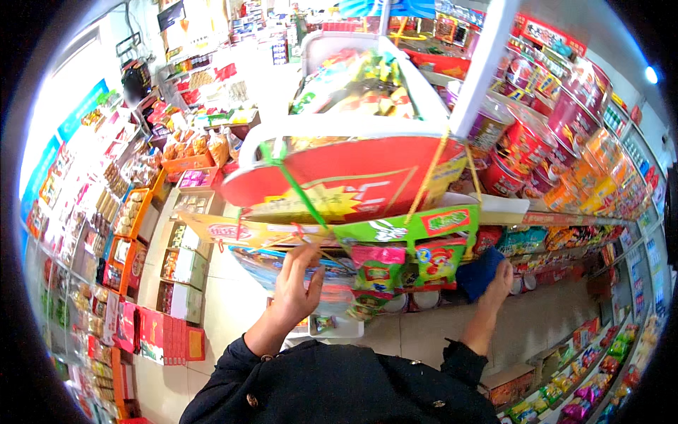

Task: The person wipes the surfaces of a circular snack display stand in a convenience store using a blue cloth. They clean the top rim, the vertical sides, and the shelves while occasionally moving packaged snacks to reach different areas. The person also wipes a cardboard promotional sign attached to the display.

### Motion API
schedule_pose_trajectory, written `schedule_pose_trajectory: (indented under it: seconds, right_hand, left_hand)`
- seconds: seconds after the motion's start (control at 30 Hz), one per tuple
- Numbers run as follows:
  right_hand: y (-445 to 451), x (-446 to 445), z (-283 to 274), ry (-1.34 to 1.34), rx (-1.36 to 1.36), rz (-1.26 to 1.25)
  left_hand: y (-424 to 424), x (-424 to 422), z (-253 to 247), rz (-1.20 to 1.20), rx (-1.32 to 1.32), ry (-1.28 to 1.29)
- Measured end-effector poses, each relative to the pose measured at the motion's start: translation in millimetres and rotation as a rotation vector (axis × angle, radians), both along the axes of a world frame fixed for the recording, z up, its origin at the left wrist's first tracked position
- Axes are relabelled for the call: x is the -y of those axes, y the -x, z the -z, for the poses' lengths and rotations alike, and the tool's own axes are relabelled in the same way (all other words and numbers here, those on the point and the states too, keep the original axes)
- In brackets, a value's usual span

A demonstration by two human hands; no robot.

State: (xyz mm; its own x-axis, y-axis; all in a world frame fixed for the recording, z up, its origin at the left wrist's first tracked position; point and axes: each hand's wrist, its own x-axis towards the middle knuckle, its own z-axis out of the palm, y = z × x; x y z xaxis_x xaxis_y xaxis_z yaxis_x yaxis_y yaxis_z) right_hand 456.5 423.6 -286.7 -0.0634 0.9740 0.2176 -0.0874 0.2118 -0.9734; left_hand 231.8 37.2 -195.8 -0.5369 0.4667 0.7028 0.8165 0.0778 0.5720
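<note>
My right hand (pixel 498 286) grips a dark blue cloth (pixel 478 274), held against the right end of a hanging display of snack packets. My left hand (pixel 301 286) is raised, thumb apart from the bent fingers. Its fingertips are at the lower edge of a yellow printed cardboard tray (pixel 259 233); whether they touch is unclear. Beside that tray runs a green cardboard tray front (pixel 392 227), with a pink-and-green snack packet (pixel 377 270) and a green-and-red packet (pixel 438 259) below. Green plastic twine (pixel 302 193) and yellow cord (pixel 428 177) cross a large red cardboard panel (pixel 328 177) above.
A white-rimmed bin (pixel 349 124) of packaged snacks stands beyond the panel, by a white post (pixel 482 63). Instant noodle tubs (pixel 522 143) crowd the right shelf. Low shelves of packets (pixel 569 389) line the lower right. Red gift boxes (pixel 164 334) stand on the tiled floor (pixel 228 297) at left.
</note>
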Motion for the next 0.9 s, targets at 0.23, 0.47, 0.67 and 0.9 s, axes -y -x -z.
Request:
schedule_pose_trajectory:
  seconds: [0.23, 0.47, 0.67, 0.9]
  right_hand:
    - [-11, 99, -92, 0.123, -0.776, -0.785]
    - [89, 275, -137, -0.282, -0.483, -1.693]
    - [228, 452, -108, -0.616, 0.217, -1.04]
    - [280, 479, -67, -0.897, 0.451, -0.922]
  left_hand:
    - [31, 71, 2, 0.621, 0.114, 0.084]
    - [93, 137, 18, 1.434, 0.87, 0.451]
    - [144, 191, 65, 1.38, 1.217, 0.402]
    - [198, 228, 93, 1.228, 1.736, 0.169]
